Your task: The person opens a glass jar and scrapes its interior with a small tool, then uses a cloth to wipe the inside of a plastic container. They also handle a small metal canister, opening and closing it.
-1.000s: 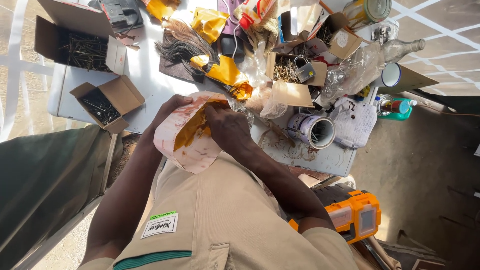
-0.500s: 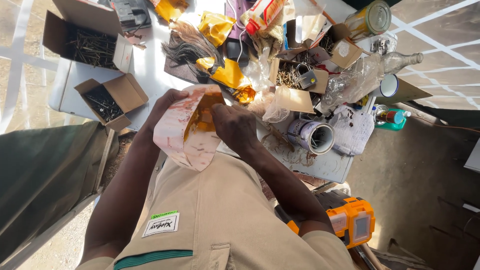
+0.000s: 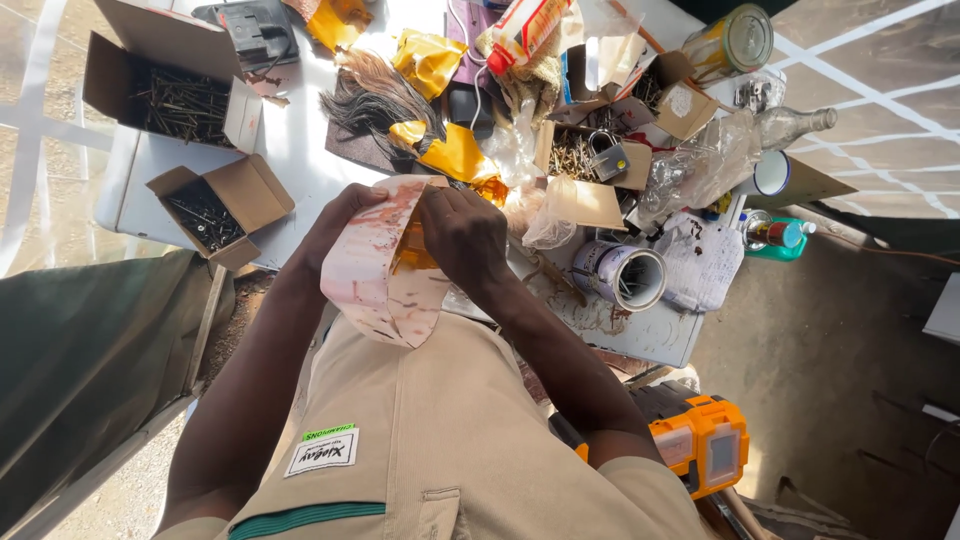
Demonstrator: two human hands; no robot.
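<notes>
Two hands hold one curled, pink-stained strip of sheet (image 3: 375,275) just in front of the white table (image 3: 300,150). The left hand (image 3: 335,225) grips its outer edge, while the right hand (image 3: 462,232) is clenched on the top edge and a yellow piece (image 3: 412,250) tucked inside. Bending it well probably means keeping both grips firm and the curve even. The fingertips are hidden behind the sheet, and what the yellow piece is stays unclear. On the table's far side, two open boxes of nails (image 3: 190,150) lie partly in shadow.
</notes>
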